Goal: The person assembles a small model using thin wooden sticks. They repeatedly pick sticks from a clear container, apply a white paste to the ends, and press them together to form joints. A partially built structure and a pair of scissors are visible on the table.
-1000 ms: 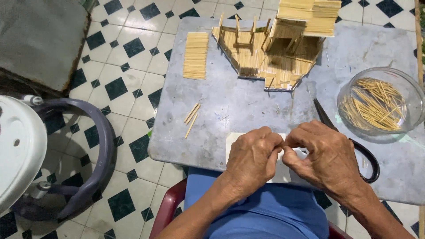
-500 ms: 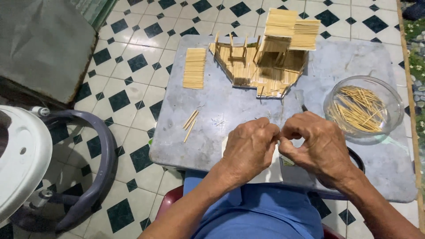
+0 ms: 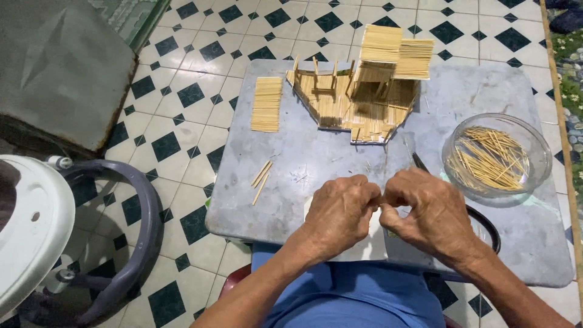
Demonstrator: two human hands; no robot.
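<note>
The left hand (image 3: 340, 212) and right hand (image 3: 434, 215) meet fingertip to fingertip, curled shut on something too small to make out, above a white sheet (image 3: 370, 243). Beyond the fingers stands a stick-built model house (image 3: 364, 91); scissors (image 3: 480, 222) lie under the right hand, with a glass bowl of sticks (image 3: 495, 158) past it and loose sticks (image 3: 261, 179) left of the left hand.

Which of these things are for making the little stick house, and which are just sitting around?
For the work:
small model house of wooden sticks
flat panel of glued sticks
clear glass bowl of thin sticks
three loose sticks
black-handled scissors

Lying about:
white appliance with grey ring
grey slab on the floor
</note>
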